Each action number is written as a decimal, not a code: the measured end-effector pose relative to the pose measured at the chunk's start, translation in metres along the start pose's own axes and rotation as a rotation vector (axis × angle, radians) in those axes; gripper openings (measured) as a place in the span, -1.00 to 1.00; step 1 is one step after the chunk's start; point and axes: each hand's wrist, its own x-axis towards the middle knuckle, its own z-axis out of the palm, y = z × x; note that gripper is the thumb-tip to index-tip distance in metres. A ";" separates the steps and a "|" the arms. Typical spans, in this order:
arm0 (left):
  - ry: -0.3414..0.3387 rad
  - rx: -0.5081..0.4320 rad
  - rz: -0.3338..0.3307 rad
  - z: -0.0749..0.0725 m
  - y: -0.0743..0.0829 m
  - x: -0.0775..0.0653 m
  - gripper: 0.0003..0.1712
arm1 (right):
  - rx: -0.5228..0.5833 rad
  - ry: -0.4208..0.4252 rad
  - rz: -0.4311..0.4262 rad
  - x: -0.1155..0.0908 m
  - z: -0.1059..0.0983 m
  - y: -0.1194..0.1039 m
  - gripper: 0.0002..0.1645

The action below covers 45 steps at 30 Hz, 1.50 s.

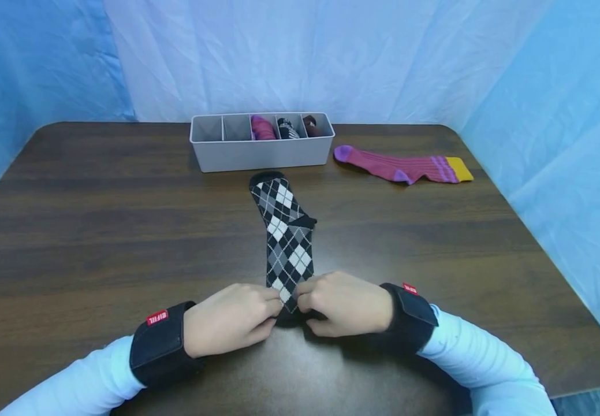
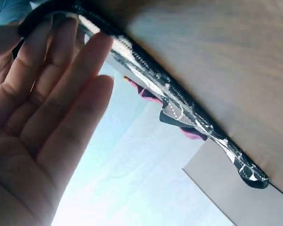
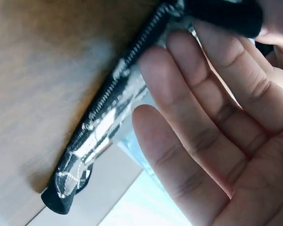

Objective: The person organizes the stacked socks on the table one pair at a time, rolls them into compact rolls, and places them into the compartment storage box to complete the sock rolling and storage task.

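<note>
A black, grey and white argyle sock (image 1: 288,245) lies flat on the table, toe away from me and cuff toward me. My left hand (image 1: 232,318) pinches the left side of its black cuff between thumb and fingers. From the other side, my right hand (image 1: 349,303) pinches the cuff's right edge. Both wrist views show the cuff lifted a little and bent between thumb and fingertips, while the other fingers of the left hand (image 2: 52,108) and right hand (image 3: 203,127) extend along the sock.
A grey divided box (image 1: 263,156) stands at the table's back, with a rolled magenta sock (image 1: 263,128), a rolled black-and-white sock (image 1: 287,129) and a brown rolled item (image 1: 310,126) in separate compartments. Right of it lies a flat magenta sock (image 1: 393,166) with a yellow cuff.
</note>
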 end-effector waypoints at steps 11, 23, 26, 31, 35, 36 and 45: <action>-0.038 -0.136 -0.101 -0.009 -0.021 0.007 -0.89 | 0.017 -0.005 0.024 0.001 -0.006 0.015 -0.93; 0.162 0.107 0.108 -0.006 -0.012 0.012 -0.86 | -0.025 0.042 0.132 0.006 -0.001 0.024 -0.90; 0.146 0.149 0.102 -0.005 -0.010 0.012 -0.86 | -0.033 0.058 0.140 0.007 -0.001 0.025 -0.88; 0.080 0.213 0.052 -0.003 -0.012 0.010 -0.79 | -0.025 0.070 0.151 0.009 0.000 0.027 -0.85; 0.040 0.219 0.028 -0.003 -0.012 0.012 -0.77 | -0.002 0.069 0.105 0.009 -0.001 0.028 -0.85; 0.032 0.220 0.023 -0.004 -0.012 0.013 -0.78 | -0.002 0.068 0.086 0.009 -0.002 0.028 -0.84; 0.000 0.044 -0.060 -0.011 -0.016 0.020 -0.85 | 0.053 -0.016 0.056 0.009 -0.004 0.028 -0.72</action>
